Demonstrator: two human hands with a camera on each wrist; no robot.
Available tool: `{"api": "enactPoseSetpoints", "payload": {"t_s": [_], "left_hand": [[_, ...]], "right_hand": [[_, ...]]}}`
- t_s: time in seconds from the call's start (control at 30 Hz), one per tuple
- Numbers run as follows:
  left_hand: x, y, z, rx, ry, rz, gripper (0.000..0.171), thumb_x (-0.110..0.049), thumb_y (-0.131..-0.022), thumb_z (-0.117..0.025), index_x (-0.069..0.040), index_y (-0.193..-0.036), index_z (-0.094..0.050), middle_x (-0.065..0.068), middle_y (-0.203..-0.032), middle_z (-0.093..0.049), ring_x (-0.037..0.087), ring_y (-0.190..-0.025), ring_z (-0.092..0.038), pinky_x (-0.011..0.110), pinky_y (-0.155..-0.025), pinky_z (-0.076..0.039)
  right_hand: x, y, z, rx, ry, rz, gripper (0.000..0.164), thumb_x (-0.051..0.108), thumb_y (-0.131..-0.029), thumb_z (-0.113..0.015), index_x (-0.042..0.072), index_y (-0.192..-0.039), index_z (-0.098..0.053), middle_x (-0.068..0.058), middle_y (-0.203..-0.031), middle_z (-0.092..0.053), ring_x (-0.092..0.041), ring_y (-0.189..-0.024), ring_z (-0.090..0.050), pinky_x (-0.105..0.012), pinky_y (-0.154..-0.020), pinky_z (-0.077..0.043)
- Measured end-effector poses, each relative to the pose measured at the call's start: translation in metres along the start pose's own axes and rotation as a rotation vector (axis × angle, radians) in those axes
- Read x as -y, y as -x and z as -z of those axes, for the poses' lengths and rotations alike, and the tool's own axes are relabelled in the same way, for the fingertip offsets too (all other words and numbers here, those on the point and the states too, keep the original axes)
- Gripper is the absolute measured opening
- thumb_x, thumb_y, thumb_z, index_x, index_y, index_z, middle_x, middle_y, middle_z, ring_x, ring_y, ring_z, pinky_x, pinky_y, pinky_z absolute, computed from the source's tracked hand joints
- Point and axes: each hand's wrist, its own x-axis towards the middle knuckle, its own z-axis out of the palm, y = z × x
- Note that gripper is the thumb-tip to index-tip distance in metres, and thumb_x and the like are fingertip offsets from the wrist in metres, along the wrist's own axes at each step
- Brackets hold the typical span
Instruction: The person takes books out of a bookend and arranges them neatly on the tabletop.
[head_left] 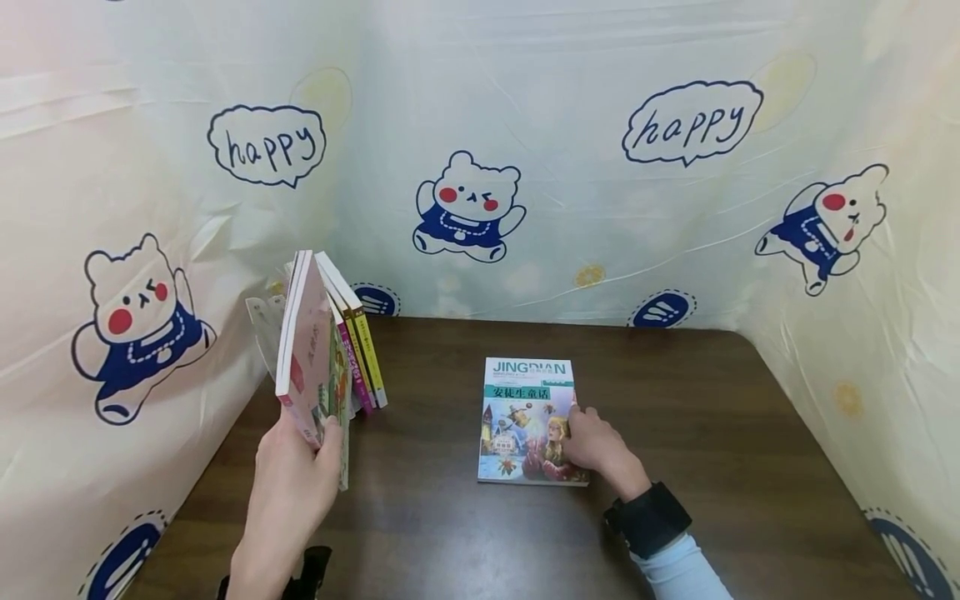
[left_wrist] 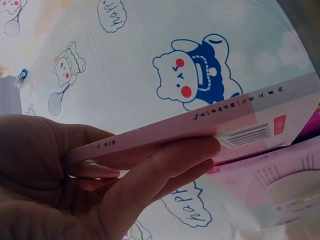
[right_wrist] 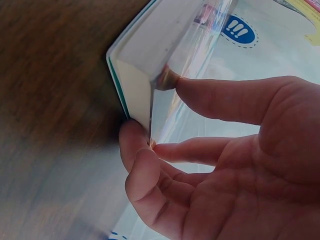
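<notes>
My left hand [head_left: 288,487] grips the lower near end of a pink book [head_left: 309,358], which stands upright and leans a little. In the left wrist view, this pink book [left_wrist: 170,127] lies between thumb and fingers, its spine and barcode showing. Close to its right is a book with a green illustrated cover [head_left: 339,375], partly hidden. On the table, a storybook with a "JINGDIAN" cover [head_left: 528,421] lies face up. My right hand [head_left: 600,446] pinches its right edge; in the right wrist view, thumb and fingers hold the book's [right_wrist: 137,85] corner.
Beyond the left hand stand several upright books, among them a purple-spined one [head_left: 356,367] and yellow-spined ones [head_left: 369,358]. A clear bookend-like piece [head_left: 264,329] is at their left. Printed cloth [head_left: 570,208] walls the brown table [head_left: 450,533] at the back and sides.
</notes>
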Motion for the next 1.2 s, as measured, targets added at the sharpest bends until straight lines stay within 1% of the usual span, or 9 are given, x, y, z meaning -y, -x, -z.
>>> {"api": "enactPoseSetpoints", "payload": {"t_s": [0.3,0.4,0.57,0.63,0.73,0.8,0.87,1.07,1.2], "left_hand": [[-0.001,0.0,-0.004,0.009,0.012,-0.038,0.057,0.002,-0.099,-0.058,0.009,-0.151,-0.036,0.046,-0.14,-0.054,0.063,-0.117,-0.06,0.074,-0.083,-0.052],[-0.001,-0.001,-0.006,0.027,0.015,-0.028,0.057,0.002,-0.099,-0.058,0.009,-0.15,-0.036,0.046,-0.141,-0.053,0.063,-0.119,-0.059,0.073,-0.085,-0.052],[-0.002,-0.002,-0.009,0.059,0.017,-0.005,0.052,-0.001,-0.1,-0.057,0.011,-0.148,-0.04,0.044,-0.141,-0.055,0.061,-0.12,-0.06,0.073,-0.087,-0.053],[-0.001,-0.003,-0.012,0.054,0.015,-0.02,0.049,-0.001,-0.1,-0.057,0.011,-0.145,-0.043,0.043,-0.139,-0.057,0.059,-0.118,-0.062,0.073,-0.087,-0.054],[0.0,-0.005,-0.016,0.034,0.018,-0.067,0.046,0.001,-0.098,-0.057,0.01,-0.142,-0.047,0.042,-0.137,-0.06,0.057,-0.116,-0.064,0.073,-0.086,-0.056],[0.001,-0.005,-0.019,0.031,0.02,-0.093,0.046,0.002,-0.098,-0.058,0.01,-0.142,-0.048,0.041,-0.136,-0.061,0.056,-0.116,-0.065,0.073,-0.085,-0.056],[0.002,-0.006,-0.021,0.037,0.028,-0.103,0.048,0.003,-0.097,-0.059,0.009,-0.143,-0.048,0.041,-0.138,-0.06,0.056,-0.118,-0.064,0.073,-0.085,-0.056],[0.002,-0.01,-0.026,0.078,0.043,-0.054,0.052,-0.001,-0.099,-0.059,0.006,-0.148,-0.043,0.041,-0.144,-0.055,0.059,-0.123,-0.059,0.075,-0.088,-0.052],[0.003,-0.011,-0.028,0.08,0.046,-0.032,0.052,-0.004,-0.101,-0.059,0.006,-0.149,-0.041,0.041,-0.146,-0.053,0.059,-0.125,-0.057,0.075,-0.092,-0.051]], "right_hand": [[-0.001,-0.001,-0.001,0.002,0.011,0.003,0.065,0.014,-0.094,-0.071,-0.015,-0.145,-0.045,-0.035,-0.124,-0.057,-0.041,-0.094,-0.06,-0.056,-0.08,-0.056],[-0.001,-0.001,-0.001,0.003,0.01,0.001,0.065,0.014,-0.094,-0.071,-0.015,-0.146,-0.045,-0.036,-0.126,-0.056,-0.041,-0.095,-0.06,-0.056,-0.081,-0.056],[0.0,-0.001,-0.001,0.006,0.006,-0.004,0.067,0.014,-0.094,-0.071,-0.015,-0.147,-0.043,-0.037,-0.129,-0.056,-0.041,-0.097,-0.06,-0.058,-0.084,-0.057],[0.0,-0.001,-0.001,0.005,0.008,-0.005,0.067,0.014,-0.094,-0.071,-0.015,-0.147,-0.043,-0.037,-0.13,-0.056,-0.041,-0.097,-0.06,-0.058,-0.084,-0.057],[0.0,-0.001,-0.001,0.003,0.01,-0.007,0.067,0.015,-0.094,-0.071,-0.015,-0.147,-0.044,-0.037,-0.13,-0.056,-0.041,-0.097,-0.06,-0.059,-0.084,-0.057],[0.0,-0.001,-0.001,0.004,0.011,-0.006,0.066,0.015,-0.094,-0.071,-0.015,-0.147,-0.044,-0.038,-0.13,-0.056,-0.041,-0.097,-0.06,-0.059,-0.084,-0.056],[0.0,-0.001,-0.001,0.003,0.012,-0.006,0.066,0.014,-0.094,-0.07,-0.015,-0.147,-0.043,-0.038,-0.131,-0.055,-0.042,-0.098,-0.06,-0.058,-0.085,-0.056],[0.001,-0.001,0.0,0.0,0.011,-0.009,0.067,0.014,-0.094,-0.07,-0.015,-0.147,-0.043,-0.037,-0.131,-0.055,-0.042,-0.098,-0.06,-0.057,-0.083,-0.057],[0.001,0.0,0.0,0.002,0.012,-0.007,0.066,0.014,-0.095,-0.07,-0.016,-0.147,-0.043,-0.038,-0.131,-0.055,-0.041,-0.097,-0.06,-0.057,-0.084,-0.057]]}}
